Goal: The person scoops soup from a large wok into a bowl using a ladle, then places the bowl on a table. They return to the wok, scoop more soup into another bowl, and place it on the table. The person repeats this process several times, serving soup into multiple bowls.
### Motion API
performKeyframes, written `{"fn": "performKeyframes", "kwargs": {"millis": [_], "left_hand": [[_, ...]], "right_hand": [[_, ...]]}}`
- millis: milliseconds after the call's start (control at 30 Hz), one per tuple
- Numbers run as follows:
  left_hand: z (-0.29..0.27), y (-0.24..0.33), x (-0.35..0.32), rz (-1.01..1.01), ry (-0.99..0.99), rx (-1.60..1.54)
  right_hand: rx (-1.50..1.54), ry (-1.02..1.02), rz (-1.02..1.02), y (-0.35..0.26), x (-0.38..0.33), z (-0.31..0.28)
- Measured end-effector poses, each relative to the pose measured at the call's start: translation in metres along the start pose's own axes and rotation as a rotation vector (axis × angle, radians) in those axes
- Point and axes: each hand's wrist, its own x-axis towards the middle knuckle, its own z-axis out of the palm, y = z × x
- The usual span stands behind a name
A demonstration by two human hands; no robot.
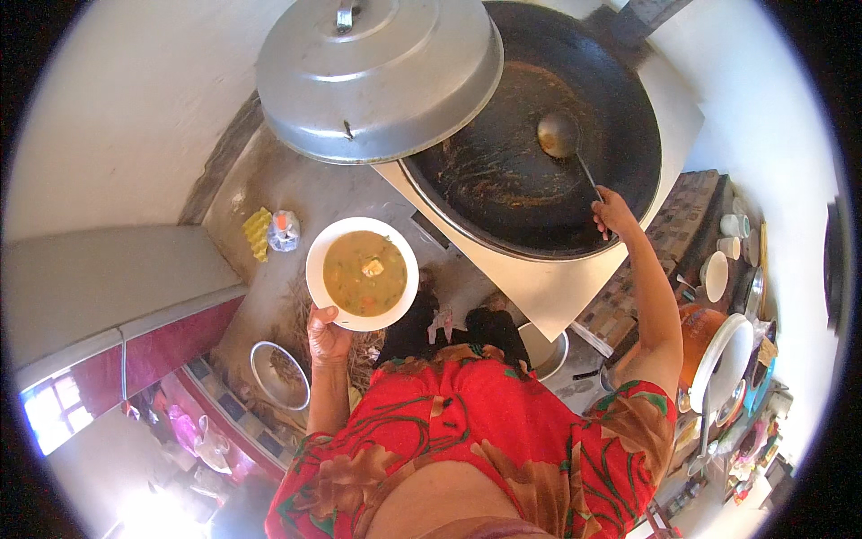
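My left hand [329, 337] grips the rim of a white bowl [315, 296] from its near side, thumb on the edge. Brownish soup [357, 279] with bits of vegetable and a pale chunk fills much of it. On the right, my right hand [613, 214] is closed round the handle of a metal ladle [558, 136]. The ladle's round head lies inside a large black wok [620, 108], whose bottom carries brown, wet residue. A big domed aluminium lid [386, 76] covers the wok's left part.
The wok sits in a pale stove top [539, 287]. Bowls and cups [715, 276] stand on a tiled ledge [687, 216] at right, near an orange pot [696, 337]. Left on the floor are a yellow piece [257, 234], a plastic bag [284, 232] and a metal basin [303, 404].
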Motion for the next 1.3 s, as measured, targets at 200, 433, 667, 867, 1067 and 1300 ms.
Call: {"fn": "performKeyframes", "kwargs": {"millis": [200, 433, 667, 867, 1067, 1300], "left_hand": [[0.009, -0.019, -0.003, -0.019, 0.011, 0.004], [0.027, -0.024, -0.015, -0.045, -0.008, -0.018], [0.046, -0.027, -0.011, -0.053, -0.034, -0.003], [0.033, -0.028, -0.004, -0.08, -0.115, -0.04], [0.036, -0.028, -0.01, -0.064, -0.108, -0.044], [0.03, -0.031, -0.01, -0.038, -0.095, -0.037]], "right_hand": [[0.096, -0.303, -0.004, 0.001, -0.039, 0.021], [0.393, -0.521, -0.003, -0.01, -0.123, 0.043], [0.561, -0.438, -0.027, 0.006, -0.146, 0.015], [0.099, -0.099, -0.062, 0.025, -0.101, -0.02], [-0.089, -0.016, -0.039, 0.034, -0.078, -0.008], [0.153, -0.301, -0.051, -0.001, -0.054, 0.049]]}}
